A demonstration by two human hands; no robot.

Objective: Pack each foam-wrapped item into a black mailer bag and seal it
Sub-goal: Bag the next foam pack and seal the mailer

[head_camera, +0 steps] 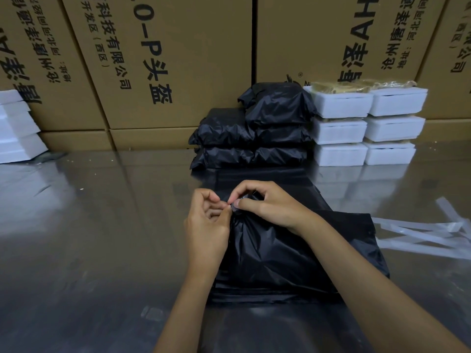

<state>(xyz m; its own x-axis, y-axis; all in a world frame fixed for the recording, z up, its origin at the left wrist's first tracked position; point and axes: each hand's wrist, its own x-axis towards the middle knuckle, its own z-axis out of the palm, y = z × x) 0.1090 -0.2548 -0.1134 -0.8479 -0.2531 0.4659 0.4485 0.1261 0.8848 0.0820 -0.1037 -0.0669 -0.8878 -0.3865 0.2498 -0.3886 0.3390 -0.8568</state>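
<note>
Both hands, left [206, 225] and right [265, 203], pinch the bunched top of a full black bag [293, 261] on the counter [89, 238].

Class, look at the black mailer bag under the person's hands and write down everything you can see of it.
The black mailer bag is thin, glossy, creased plastic, bulging as if filled. It lies on the shiny table in front of the person, atop what looks like flat black bags. Its far end is gathered to a bunch, which the left hand and right hand both pinch with their fingertips.
</note>
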